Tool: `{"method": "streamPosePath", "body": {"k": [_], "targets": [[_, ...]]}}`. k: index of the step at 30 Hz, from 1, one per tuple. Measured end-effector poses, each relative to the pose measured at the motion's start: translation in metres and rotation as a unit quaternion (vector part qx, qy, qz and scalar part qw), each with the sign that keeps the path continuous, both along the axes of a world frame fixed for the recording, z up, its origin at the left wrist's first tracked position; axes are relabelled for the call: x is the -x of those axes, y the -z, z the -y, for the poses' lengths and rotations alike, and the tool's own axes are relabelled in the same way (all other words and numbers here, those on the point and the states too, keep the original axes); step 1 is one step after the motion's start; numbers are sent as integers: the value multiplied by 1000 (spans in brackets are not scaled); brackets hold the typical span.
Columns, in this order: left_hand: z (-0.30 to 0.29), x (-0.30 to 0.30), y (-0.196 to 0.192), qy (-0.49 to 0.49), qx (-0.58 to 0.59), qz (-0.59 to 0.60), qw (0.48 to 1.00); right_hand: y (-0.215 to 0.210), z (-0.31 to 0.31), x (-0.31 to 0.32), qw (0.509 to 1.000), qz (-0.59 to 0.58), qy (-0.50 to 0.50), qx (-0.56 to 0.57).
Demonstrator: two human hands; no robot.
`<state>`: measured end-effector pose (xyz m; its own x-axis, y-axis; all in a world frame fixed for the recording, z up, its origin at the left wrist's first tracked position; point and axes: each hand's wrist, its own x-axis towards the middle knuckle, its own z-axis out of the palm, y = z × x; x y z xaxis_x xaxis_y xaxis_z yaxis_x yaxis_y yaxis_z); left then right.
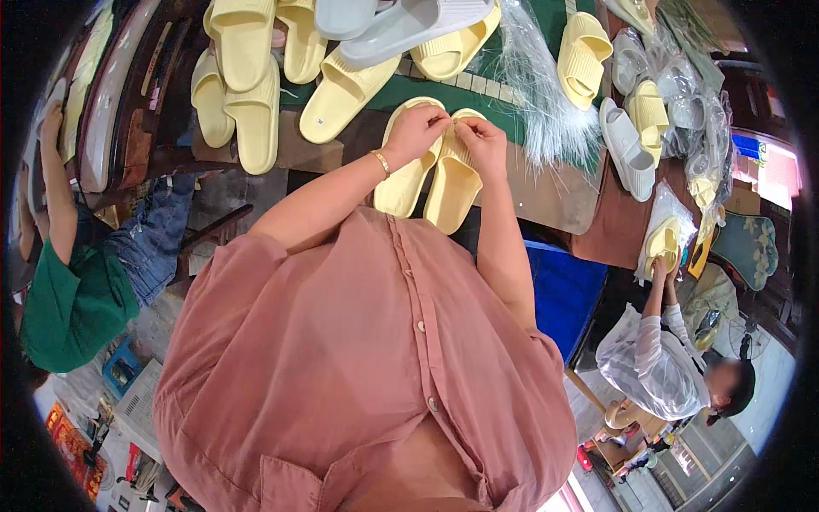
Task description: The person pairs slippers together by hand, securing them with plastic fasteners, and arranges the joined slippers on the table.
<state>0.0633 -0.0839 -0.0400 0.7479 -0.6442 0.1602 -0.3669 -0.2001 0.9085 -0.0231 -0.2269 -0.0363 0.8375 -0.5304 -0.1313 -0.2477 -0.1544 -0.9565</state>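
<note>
A pair of pale yellow slippers lies side by side at the table's near edge, the left slipper point(399, 186) and the right slipper point(452, 189) with their heels toward me. Over their straps, my left hand point(415, 135) and my right hand point(485, 147) meet with fingertips pinched close together. Whatever is between the fingers is too small to make out. To the right of my right hand spreads a bundle of thin clear plastic strands point(550, 102).
More yellow slippers point(243, 51) and grey slippers point(409, 34) are heaped at the far left and middle. A yellow slipper point(584, 64) and a grey slipper point(627, 149) lie rightward. One person point(657, 350) handles a bagged slipper at right; another person point(72, 290) stands left.
</note>
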Motion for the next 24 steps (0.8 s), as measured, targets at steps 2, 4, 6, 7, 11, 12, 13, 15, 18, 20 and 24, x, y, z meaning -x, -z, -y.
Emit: {"method": "streamPosePath", "body": {"k": [2,4,6,7,11,12,13,15,18,20,24], "targets": [[0,0,1,0,1,-2,1000,-1,0,0,1000,1,-4,0],[0,-1,3,6,-10,5,1000,-3,-2,-1,1000,2,-8,-1],[0,-1,3,8,-18,-3,1000,-3,-2,-1,1000,0,-3,25],[0,0,3,9,-26,-10,1000,-3,-2,-1,1000,0,-3,25],[-1,2,1,-12,-4,-3,1000,-5,-2,-1,997,-2,-46,62],[0,3,1,-15,2,-1,1000,-5,-3,-2,997,0,-46,67],[0,3,0,-18,9,1,1000,-5,-3,-2,997,0,-47,67],[1,4,0,-19,9,-16,1000,-3,-3,-1,1000,-3,-23,20],[0,3,-1,-18,12,-29,999,3,-3,-3,995,23,26,-95],[0,3,-1,-16,15,-25,999,7,2,-1,996,21,7,-91],[2,3,0,-17,-1,-9,1000,13,5,0,997,18,-16,-67]]}}
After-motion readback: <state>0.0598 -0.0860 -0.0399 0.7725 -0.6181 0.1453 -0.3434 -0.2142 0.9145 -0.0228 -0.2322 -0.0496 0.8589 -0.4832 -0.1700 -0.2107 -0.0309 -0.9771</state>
